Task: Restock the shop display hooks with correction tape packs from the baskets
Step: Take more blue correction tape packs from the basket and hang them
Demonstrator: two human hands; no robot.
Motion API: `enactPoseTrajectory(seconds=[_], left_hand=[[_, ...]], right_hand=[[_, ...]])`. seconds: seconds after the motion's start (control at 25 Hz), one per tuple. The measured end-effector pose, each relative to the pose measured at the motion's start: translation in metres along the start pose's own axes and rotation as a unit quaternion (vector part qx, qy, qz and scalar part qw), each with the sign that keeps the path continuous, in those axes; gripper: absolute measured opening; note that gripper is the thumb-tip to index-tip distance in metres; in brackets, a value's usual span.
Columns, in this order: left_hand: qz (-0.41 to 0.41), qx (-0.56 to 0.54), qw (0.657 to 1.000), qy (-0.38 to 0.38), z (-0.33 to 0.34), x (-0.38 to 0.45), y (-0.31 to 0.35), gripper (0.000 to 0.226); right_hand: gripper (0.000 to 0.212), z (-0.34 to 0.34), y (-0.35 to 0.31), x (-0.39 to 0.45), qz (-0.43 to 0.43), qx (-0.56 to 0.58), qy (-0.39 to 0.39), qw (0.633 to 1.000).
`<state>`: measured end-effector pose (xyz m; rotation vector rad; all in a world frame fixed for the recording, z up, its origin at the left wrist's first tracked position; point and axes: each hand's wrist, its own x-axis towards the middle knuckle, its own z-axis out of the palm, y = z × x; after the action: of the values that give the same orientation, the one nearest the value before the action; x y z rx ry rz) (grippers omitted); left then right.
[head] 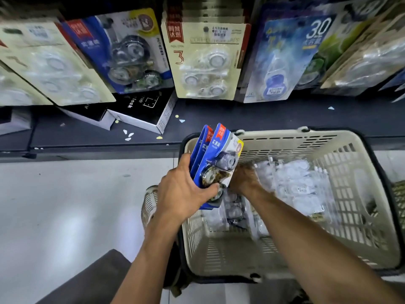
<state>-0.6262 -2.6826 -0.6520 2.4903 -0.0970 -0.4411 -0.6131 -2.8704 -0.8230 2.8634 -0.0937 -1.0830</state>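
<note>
- Your left hand [186, 183] grips a bunch of blue packs [213, 159], fingers behind, thumb across the front blister. It is held upright above the basket [285, 143], at its left rim.
- Count in the bunch: two card tops show plainly; more may hide behind.
- Your right hand [243, 178] reaches down into the basket just right of the bunch. Its fingers are blurred and partly hidden, so you cannot tell what it has hold of, if anything.
- Handling, as judged: light, stiff card with a hard, slick blister. Take each by the card edges, not the bubble; cards slide on one another.
- Loose clear packs [295, 181] in the basket: a heap, too blurred to count.
- Above the basket hang five rows of display packs [203, 60].
</note>
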Motion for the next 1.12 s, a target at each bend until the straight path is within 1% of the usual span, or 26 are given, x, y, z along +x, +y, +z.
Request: enactPoseTrajectory(seconds=[0.08,0.2,0.32,0.4,0.48,0.56,0.68,0.76,0.84,0.96,1.12], left_hand=[[0.0,-0.003,1.0,-0.004,0.0,0.0,0.0,0.067],[0.002,-0.006,1.0,-0.013,-0.001,-0.001,-0.001,0.069],[0.003,-0.008,1.0,-0.011,-0.003,-0.002,0.0,0.068],[0.003,-0.006,1.0,-0.009,-0.003,-0.001,0.001,0.067],[-0.001,-0.003,1.0,-0.006,-0.002,-0.001,0.001,0.066],[-0.006,-0.006,1.0,-0.008,-0.002,-0.001,0.001,0.066],[-0.007,-0.005,1.0,-0.005,-0.001,-0.001,0.001,0.065],[-0.006,0.002,1.0,0.0,-0.001,0.0,0.001,0.066],[-0.005,0.005,1.0,0.001,0.0,0.0,0.001,0.066],[0.0,0.006,1.0,-0.001,0.0,0.0,0.002,0.068],[0.002,0.012,1.0,-0.002,0.001,0.002,0.001,0.068]], right_hand=[[0.066,-0.007,0.001,-0.007,-0.01,-0.007,-0.015,1.0],[0.063,-0.012,0.002,-0.013,-0.017,-0.041,-0.032,0.998],[0.07,-0.015,0.002,-0.016,-0.018,-0.043,-0.052,0.998],[0.073,-0.013,0.004,-0.014,-0.027,-0.053,-0.048,0.997],[0.071,-0.008,0.009,-0.007,-0.032,-0.045,-0.047,0.997],[0.069,-0.002,0.011,-0.005,-0.033,-0.067,-0.057,0.996],[0.069,0.001,0.006,-0.006,-0.015,-0.083,-0.042,0.996],[0.069,-0.003,0.004,-0.01,-0.009,-0.069,-0.038,0.997],[0.064,-0.007,0.006,-0.01,-0.012,-0.043,-0.027,0.999],[0.056,-0.015,0.013,-0.01,-0.028,-0.07,-0.037,0.996],[0.056,-0.011,0.01,-0.014,-0.043,-0.108,-0.056,0.992]])
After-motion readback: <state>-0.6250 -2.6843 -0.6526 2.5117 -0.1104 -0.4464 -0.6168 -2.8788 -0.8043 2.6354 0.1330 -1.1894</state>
